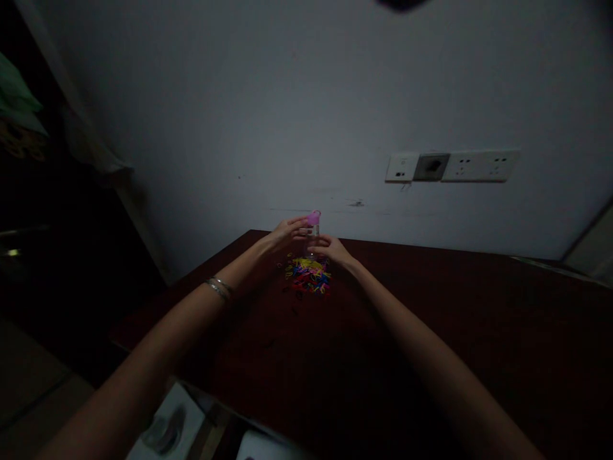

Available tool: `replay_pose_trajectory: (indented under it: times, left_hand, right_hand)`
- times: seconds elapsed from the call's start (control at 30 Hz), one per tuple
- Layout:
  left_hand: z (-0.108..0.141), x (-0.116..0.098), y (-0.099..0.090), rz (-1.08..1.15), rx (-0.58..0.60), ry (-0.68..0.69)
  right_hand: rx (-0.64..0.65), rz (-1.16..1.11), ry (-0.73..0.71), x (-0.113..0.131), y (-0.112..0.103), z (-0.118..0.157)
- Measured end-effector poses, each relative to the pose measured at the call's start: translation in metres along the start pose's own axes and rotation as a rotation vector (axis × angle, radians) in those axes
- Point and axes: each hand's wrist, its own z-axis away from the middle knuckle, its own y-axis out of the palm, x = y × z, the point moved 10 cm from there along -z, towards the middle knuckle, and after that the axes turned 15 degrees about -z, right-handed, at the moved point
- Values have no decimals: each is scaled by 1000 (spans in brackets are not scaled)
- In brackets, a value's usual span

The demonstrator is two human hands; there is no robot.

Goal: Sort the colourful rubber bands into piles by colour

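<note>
"Between your hands, what is there?"

"A clear bottle (pixel 313 246) with a pink cap (pixel 313 218), straight ahead of me. Its long axis runs close to upright, cap on top."

"Which hand is nearer?"

"Neither; both are at it. My left hand (pixel 291 229) comes from the left, higher up, fingers at the cap and the clear part just under it. My right hand (pixel 331 249) is lower, thumb and fingers clamped on the body from the right."

"Is the left one gripping too?"

"I can't tell in this dim light; its fingers look touching, but how tightly they close is unclear."

"And below the bottle?"

"A loose pile of small coloured pieces (pixel 310 277), yellow, pink, blue and red, just on my side of the base. They're too small to name. Whether the base rests on the surface, I can't tell."

"What about the room?"

"The surface (pixel 412 345) is dark reddish and reaches to a pale wall (pixel 287 128). Sockets (pixel 480 166) are set in that wall, off to the right. A bracelet (pixel 219 287) circles my left wrist."
</note>
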Motion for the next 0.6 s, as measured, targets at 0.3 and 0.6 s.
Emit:
replay_pose_trajectory:
  times: [0.3, 0.6]
  left_hand:
    - [-6, 89, -40, -241, -6, -344]
    - [9, 99, 6, -661, 269, -115]
  right_hand:
    - [-345, 403, -85, -20, -81, -43]
    - [-386, 469, -47, -58, -106, -62]
